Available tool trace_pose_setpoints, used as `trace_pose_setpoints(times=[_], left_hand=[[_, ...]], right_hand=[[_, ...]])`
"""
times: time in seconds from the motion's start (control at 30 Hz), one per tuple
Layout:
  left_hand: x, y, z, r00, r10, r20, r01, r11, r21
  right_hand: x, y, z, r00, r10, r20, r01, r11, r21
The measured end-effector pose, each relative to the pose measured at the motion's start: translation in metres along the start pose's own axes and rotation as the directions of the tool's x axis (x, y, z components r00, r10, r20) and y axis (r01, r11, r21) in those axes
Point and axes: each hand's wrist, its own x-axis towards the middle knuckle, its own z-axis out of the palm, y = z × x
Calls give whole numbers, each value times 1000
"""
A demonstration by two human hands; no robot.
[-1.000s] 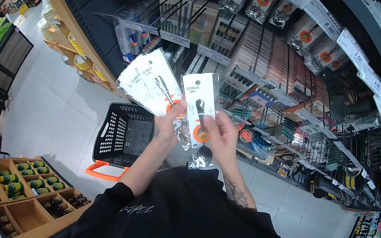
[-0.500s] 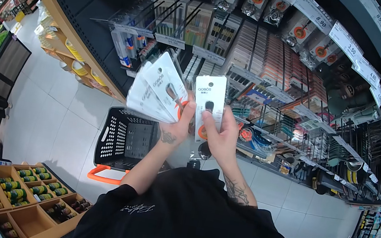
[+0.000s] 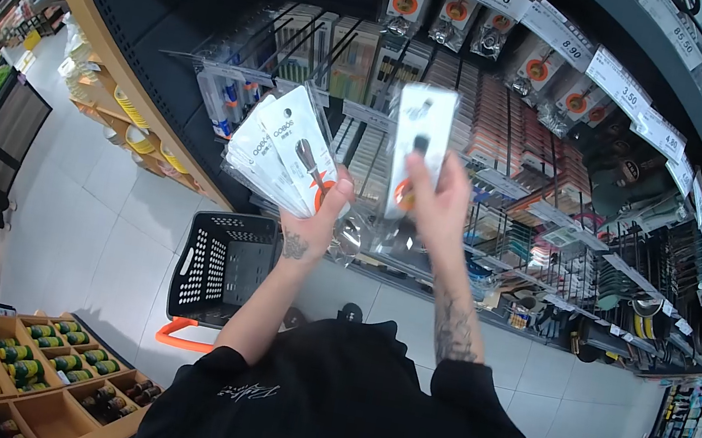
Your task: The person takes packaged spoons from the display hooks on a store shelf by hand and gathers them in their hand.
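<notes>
Your left hand (image 3: 310, 223) is closed on a fanned stack of packets (image 3: 278, 156), fingers pinching the lower corners so the white header cards spread apart and each one shows. Fanning looks deliberate: it keeps the printed faces readable and the hang holes up top free. Your right hand (image 3: 442, 202) is raised higher and holds a single packet (image 3: 419, 142) upright, thumb on the front face and fingers behind, gripped low so the hang hole at the top stays clear. That packet sits in front of the hanging display racks (image 3: 512, 144), near the pegs but I can't tell whether it touches one. The two hands are just beside each other, packets apart. Price tags (image 3: 616, 78) run along the shelf edge above, with similar carded items hung under them. The black shopping basket (image 3: 222, 267) stands on the floor below your left arm, orange handle down, well apart from both hands. Wooden crates of bottles (image 3: 39, 362) sit at lower left.
</notes>
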Motion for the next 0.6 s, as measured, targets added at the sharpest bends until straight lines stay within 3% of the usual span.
trace_pose_setpoints(times=[0.3,0.4,0.47,0.6], left_hand=[[-15,-11,-13,998,-65,-7,66,998,20],[-23,-16,-20,995,-92,-50,94,994,59],[-28,-25,-28,986,-153,-69,151,988,-41],[-35,-31,-31,966,-225,-129,218,974,-69]], right_hand=[[117,-33,-10,960,-276,-36,275,961,-34],[124,-47,-5,948,-315,-44,312,948,-56],[134,-44,-5,940,-338,-50,337,941,-31],[150,-33,-11,952,-298,-74,298,954,-12]])
